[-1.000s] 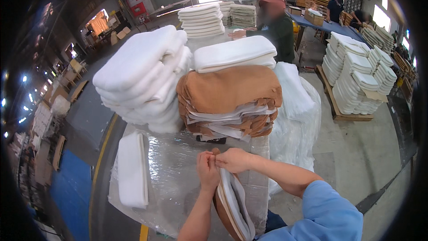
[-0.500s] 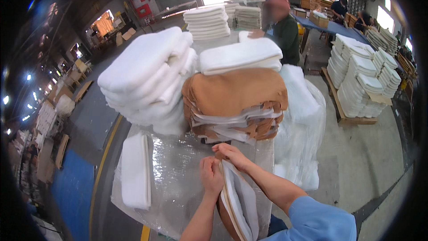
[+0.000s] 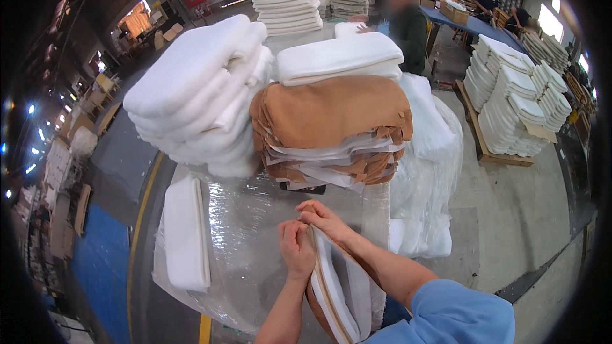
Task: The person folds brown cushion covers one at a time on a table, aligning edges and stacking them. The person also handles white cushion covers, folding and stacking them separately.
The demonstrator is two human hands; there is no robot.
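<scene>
A brown fabric cushion cover with a white pad inside (image 3: 329, 280) stands on edge against my body, its long opening facing up. My left hand (image 3: 298, 247) is closed on the far end of its left edge. Just beyond, my right hand (image 3: 324, 222) pinches the brown fabric at the far corner. The two hands are close together, and some fingertips are hidden. Ahead of them lies a pile of brown covers (image 3: 335, 111) with white lining edges showing. A folded white pad (image 3: 185, 236) lies on the plastic-wrapped table (image 3: 245, 236) to the left.
Thick white pads (image 3: 191, 70) are heaped at the far left, with another white pad (image 3: 341, 57) behind the brown pile. Clear plastic wrapping (image 3: 424, 172) bulges along the right side. A person in a pink hat (image 3: 408, 22) stands across. Stacked pads (image 3: 510, 102) sit on a pallet at right.
The view has tipped down slightly, so the table and piles appear higher. Both hands keep their grip on the cover's far end, and its opening looks a little wider.
</scene>
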